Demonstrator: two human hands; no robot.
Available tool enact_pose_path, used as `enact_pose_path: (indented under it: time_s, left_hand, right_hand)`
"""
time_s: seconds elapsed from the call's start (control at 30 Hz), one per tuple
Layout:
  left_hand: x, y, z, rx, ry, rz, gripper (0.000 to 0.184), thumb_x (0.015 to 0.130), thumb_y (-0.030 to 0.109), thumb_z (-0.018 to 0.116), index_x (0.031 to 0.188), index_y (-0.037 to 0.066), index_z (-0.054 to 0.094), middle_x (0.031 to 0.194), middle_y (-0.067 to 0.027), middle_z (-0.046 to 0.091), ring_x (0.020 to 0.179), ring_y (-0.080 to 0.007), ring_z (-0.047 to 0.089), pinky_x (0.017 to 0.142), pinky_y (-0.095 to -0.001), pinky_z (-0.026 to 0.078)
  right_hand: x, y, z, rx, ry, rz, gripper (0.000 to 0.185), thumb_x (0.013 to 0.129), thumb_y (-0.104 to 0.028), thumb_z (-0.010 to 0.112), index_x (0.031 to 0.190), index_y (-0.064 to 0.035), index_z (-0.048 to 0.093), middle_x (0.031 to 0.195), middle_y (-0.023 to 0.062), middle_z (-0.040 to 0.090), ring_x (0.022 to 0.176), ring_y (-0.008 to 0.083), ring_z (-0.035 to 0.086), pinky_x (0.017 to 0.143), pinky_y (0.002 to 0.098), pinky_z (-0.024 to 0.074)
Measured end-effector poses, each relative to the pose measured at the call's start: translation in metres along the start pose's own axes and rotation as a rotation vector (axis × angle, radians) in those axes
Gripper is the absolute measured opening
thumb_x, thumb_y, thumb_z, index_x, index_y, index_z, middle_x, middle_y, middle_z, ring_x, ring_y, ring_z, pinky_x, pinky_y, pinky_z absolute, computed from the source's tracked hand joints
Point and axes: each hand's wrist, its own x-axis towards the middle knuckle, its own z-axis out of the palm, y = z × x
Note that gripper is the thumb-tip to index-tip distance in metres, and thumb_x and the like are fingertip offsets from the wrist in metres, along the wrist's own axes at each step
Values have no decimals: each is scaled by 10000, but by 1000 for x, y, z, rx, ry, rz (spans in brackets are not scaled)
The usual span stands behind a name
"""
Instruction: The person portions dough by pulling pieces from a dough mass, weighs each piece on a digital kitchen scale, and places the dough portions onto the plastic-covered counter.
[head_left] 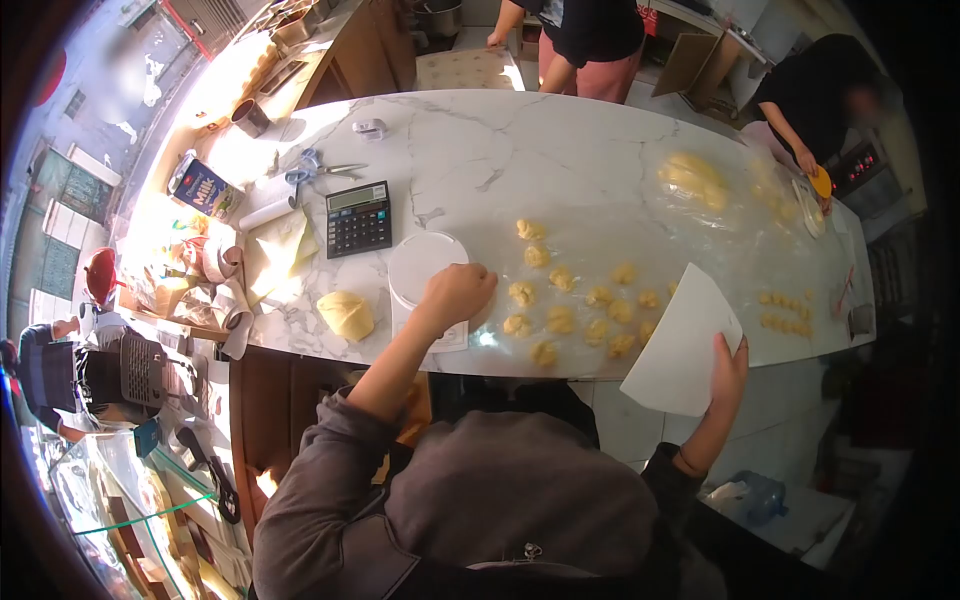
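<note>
My left hand (455, 298) is closed, knuckles up, over the right side of a kitchen scale (455, 338) with a round white plate (425, 262) on top. Whatever its fingers hold, if anything, is hidden. My right hand (730, 368) grips a stiff white sheet (683, 345) by its right edge, tilted over the table's front edge. Between my hands, several small dough pieces (560, 320) lie on clear plastic film. A larger dough lump (345, 315) sits left of the scale.
A calculator (359, 219), scissors (325, 170) and a milk carton (205, 187) stand at the left of the marble table (450, 130). More dough (693, 180) lies under film at the right. Two people are across the table; one's hand (806, 160) is near a yellow round object (821, 182).
</note>
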Motion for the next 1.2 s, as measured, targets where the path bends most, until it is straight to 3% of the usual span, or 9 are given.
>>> enact_pose_path:
  time_s: [0.07, 0.27, 0.47, 0.67, 0.77, 0.87, 1.0, 1.13, 1.2]
  left_hand:
    - [13, 29, 2, 217, -169, -105, 226, 793, 127, 471, 921, 97, 654, 900, -150, 622, 860, -339, 578, 752, -425, 459]
    - [50, 17, 38, 388, 94, -20, 211, 768, 190, 595, 936, 70, 637, 930, -128, 623, 912, -310, 591, 721, -379, 506]
    - [48, 40, 20, 330, 59, -265, 500, 807, 491, 555, 1045, 57, 618, 835, -114, 638, 857, -280, 604, 739, -371, 486]
    - [63, 35, 22, -357, -37, -54, 643, 797, 614, 477, 997, 29, 651, 923, -190, 639, 904, -324, 592, 809, -360, 447]
    - [78, 39, 31, -677, -191, -33, 571, 805, 549, 513, 992, 29, 655, 953, -173, 643, 925, -286, 591, 817, -351, 444]
    - [88, 83, 13, -164, -345, 125, 486, 817, 462, 543, 1039, 40, 637, 948, -132, 650, 923, -240, 584, 836, -335, 430]
    - [101, 103, -3, -437, -482, 325, 390, 831, 346, 549, 961, -12, 635, 956, -103, 646, 900, -190, 574, 807, -309, 435]
    - [122, 85, -9, -1247, -819, 320, 373, 874, 291, 475, 966, -42, 615, 979, -122, 614, 925, -227, 551, 824, -324, 427]
    - [131, 77, 7, -976, -380, 145, 308, 877, 225, 459, 973, -29, 603, 959, -110, 597, 847, -177, 550, 730, -285, 446]
  right_hand:
    - [7, 3, -10, 67, -15, 16, 485, 846, -162, 568, 1248, 50, 396, 1151, 135, 522, 1012, 196, 517, 883, 291, 397]
    - [32, 7, -33, 71, -31, 3, 506, 853, -163, 565, 1272, 49, 376, 1153, 134, 520, 1026, 199, 513, 892, 291, 395]
    - [51, 10, -49, 49, -46, 44, 481, 857, -160, 560, 1265, 31, 391, 1155, 124, 523, 1033, 194, 512, 892, 294, 396]
    - [65, 16, -56, 105, -81, 26, 469, 856, -153, 558, 1252, 38, 395, 1151, 127, 525, 1031, 195, 516, 892, 298, 399]
    - [72, 22, -58, 134, -105, 19, 463, 856, -142, 553, 1251, 41, 394, 1151, 129, 524, 1032, 200, 518, 894, 302, 400]
    - [76, 21, -60, 157, -104, 36, 458, 856, -130, 549, 1253, 38, 394, 1156, 129, 522, 1036, 205, 517, 897, 305, 399]
    - [76, 17, -65, 119, -82, 20, 466, 853, -131, 552, 1256, 39, 391, 1163, 129, 519, 1043, 201, 515, 900, 304, 399]
    - [76, 25, -76, 139, -43, 57, 489, 853, -141, 558, 1270, 43, 380, 1170, 129, 517, 1050, 196, 512, 903, 297, 398]
    - [76, 26, -77, 152, -26, 80, 503, 853, -147, 562, 1278, 44, 373, 1177, 129, 513, 1056, 197, 508, 907, 294, 395]
